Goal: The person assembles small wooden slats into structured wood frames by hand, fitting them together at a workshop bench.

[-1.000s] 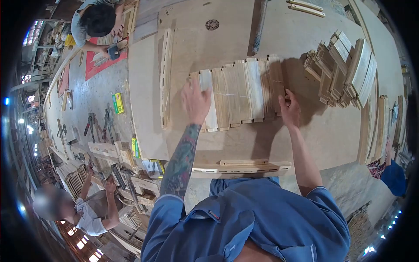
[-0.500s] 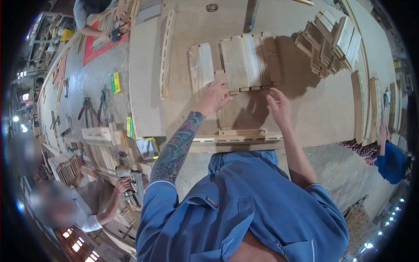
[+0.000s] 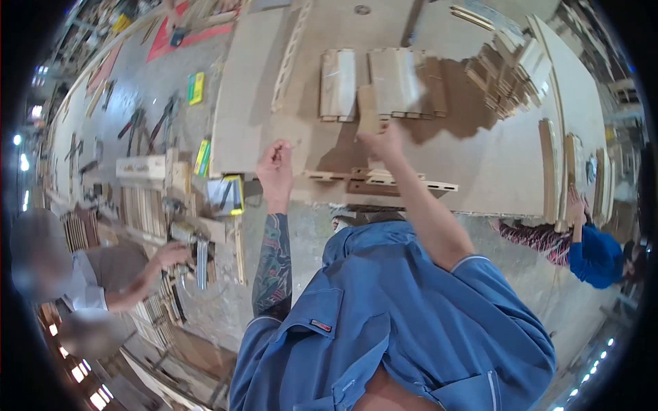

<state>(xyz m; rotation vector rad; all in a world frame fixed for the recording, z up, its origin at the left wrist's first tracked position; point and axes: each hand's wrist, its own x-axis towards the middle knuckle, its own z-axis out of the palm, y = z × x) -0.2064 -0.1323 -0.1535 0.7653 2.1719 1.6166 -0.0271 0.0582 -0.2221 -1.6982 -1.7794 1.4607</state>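
Note:
My right hand (image 3: 386, 142) is closed on the lower end of a short wooden slat (image 3: 368, 108), blurred by motion. This slat lies between two groups of slats: a narrow pair (image 3: 338, 85) on the left and a wider row (image 3: 401, 82) on the right. My left hand (image 3: 275, 166) is up off to the left, its fingers pinched together; a tiny speck shows by the fingertips, too small to name. Near the table's front edge, below my right hand, lie several slotted wooden strips (image 3: 384, 181).
A heaped stack of slats (image 3: 510, 75) sits at the right of the table. A long slotted strip (image 3: 291, 58) lies at the left, and a dark bar (image 3: 413, 24) at the back. Pliers (image 3: 161, 123) and a yellow-green box (image 3: 196, 88) are further left. Co-workers are on both sides.
My left hand has left the slats and moved left and nearer to me. My right hand has swung left onto the slat, which has shifted away from me. The view has turned slightly.

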